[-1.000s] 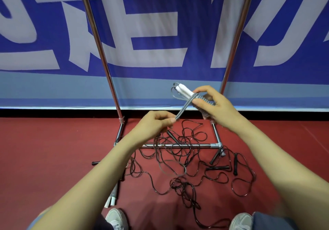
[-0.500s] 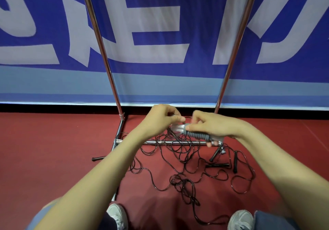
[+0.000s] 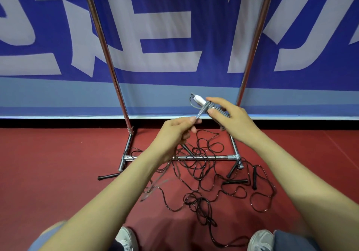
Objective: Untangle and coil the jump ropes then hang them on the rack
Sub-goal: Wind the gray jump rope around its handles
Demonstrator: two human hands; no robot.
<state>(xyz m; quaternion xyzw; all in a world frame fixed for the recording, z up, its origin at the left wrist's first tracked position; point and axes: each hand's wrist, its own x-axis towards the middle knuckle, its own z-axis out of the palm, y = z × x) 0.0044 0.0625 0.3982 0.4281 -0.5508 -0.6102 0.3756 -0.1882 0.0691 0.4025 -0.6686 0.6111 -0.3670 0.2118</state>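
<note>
Both busy, I see: right hand [image 3: 234, 121] grips grey handles [image 3: 220, 112], left hand [image 3: 172, 133] pinches their cord [image 3: 201, 111], above black ropes [image 3: 202, 170] sprawled over the rack's base bar [image 3: 220, 157].

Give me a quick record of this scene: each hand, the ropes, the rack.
left hand: pinches the cord of the grey jump rope, drawn taut toward its handles
right hand: grips the grey handles together, cord looped over them
black jump ropes: tangled on the red floor, draped across the rack's base bar
rack: chrome, two uprights; top out of view, nothing hung on the visible part
</note>
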